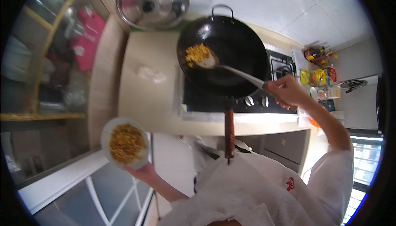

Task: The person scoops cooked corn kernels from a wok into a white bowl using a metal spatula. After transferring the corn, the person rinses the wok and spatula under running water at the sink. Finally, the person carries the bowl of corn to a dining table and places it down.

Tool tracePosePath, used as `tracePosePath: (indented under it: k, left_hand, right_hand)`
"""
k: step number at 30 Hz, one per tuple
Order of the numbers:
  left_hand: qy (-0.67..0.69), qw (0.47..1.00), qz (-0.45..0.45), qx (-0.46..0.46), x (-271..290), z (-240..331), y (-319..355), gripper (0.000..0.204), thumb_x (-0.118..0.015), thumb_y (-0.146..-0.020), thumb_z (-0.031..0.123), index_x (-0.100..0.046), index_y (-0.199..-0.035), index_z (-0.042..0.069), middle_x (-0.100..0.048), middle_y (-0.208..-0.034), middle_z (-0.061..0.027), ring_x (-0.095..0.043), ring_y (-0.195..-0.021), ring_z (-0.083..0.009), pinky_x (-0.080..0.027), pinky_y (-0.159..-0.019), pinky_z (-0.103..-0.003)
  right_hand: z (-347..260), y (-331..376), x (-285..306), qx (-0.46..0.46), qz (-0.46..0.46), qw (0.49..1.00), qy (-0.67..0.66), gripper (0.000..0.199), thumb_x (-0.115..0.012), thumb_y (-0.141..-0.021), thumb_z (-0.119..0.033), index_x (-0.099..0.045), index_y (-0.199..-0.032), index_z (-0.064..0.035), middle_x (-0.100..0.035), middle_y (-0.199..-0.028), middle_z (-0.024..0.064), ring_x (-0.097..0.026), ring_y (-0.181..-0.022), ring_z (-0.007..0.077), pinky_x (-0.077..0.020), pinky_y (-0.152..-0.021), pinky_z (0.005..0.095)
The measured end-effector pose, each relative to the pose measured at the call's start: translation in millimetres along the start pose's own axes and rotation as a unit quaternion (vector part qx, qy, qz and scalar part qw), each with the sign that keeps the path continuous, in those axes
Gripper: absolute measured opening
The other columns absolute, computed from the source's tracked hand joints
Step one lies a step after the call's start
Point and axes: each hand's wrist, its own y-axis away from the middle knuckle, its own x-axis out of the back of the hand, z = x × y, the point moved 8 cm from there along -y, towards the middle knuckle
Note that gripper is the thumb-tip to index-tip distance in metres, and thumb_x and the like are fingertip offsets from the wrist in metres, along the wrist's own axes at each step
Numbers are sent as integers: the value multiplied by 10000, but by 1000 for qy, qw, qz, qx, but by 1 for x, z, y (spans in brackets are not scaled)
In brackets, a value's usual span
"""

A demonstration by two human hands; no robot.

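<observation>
Widely apart, left hand (141, 172) holds a white plate (105, 138) of crumbly golden-brown food (128, 143); right hand (288, 91) grips a spatula (244, 76).

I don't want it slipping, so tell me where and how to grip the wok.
Grip the wok by its long brown handle, from the near side: it juts past the edge of the counter toward the white shirt. The left hand has a dish, the right hand a spatula; one likely needs freeing.
</observation>
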Motion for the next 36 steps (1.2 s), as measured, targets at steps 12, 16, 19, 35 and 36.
tracePosePath:
  k: [12, 16, 19, 35, 36]
  left_hand:
    - [68, 995, -73, 26, -32, 8, -12, 641, -592, -886, 370, -334, -1390, 69, -383, -1413, -105, -370, -1298, -262, -347, -1069, -420]
    - [67, 992, -105, 17, -51, 5, -3, 617, -611, -878, 348, -360, -1373, 77, -409, -1395, -98, -414, -1265, -260, -373, -1052, -420]
    - [74, 989, -125, 30, -65, 0, 8, 616, -613, -877, 343, -360, -1371, 75, -418, -1386, -98, -424, -1258, -260, -385, -1043, -421]
    - [96, 984, -121, 87, -131, -27, 39, 650, -639, -859, 339, -346, -1380, 86, -409, -1393, -91, -411, -1268, -268, -380, -1043, -425]
    - [89, 983, -136, 85, -139, -27, 38, 637, -627, -869, 342, -347, -1380, 83, -410, -1392, -92, -410, -1268, -266, -375, -1050, -425]
  right_hand:
    - [16, -21, -25, 72, -4, 990, -123, 274, -553, -920, -272, -678, -1067, -77, -561, -553, 38, -502, -402, 84, -404, -362, 235]
    - [24, -18, -47, 84, 15, 982, -167, 277, -553, -935, -228, -649, -1132, -58, -560, -574, 30, -494, -405, 70, -389, -364, 215]
    - [37, -15, -50, 82, 24, 976, -198, 287, -570, -908, -249, -659, -1126, -85, -575, -585, 43, -517, -419, 89, -421, -381, 232]
    - [66, -12, -45, 150, -4, 938, -313, 336, -561, -932, -230, -596, -1189, -17, -539, -585, 23, -485, -430, 70, -379, -373, 213]
    - [75, -10, -44, 158, 5, 940, -303, 338, -556, -936, -228, -591, -1194, -14, -542, -588, 24, -481, -426, 68, -377, -373, 212]
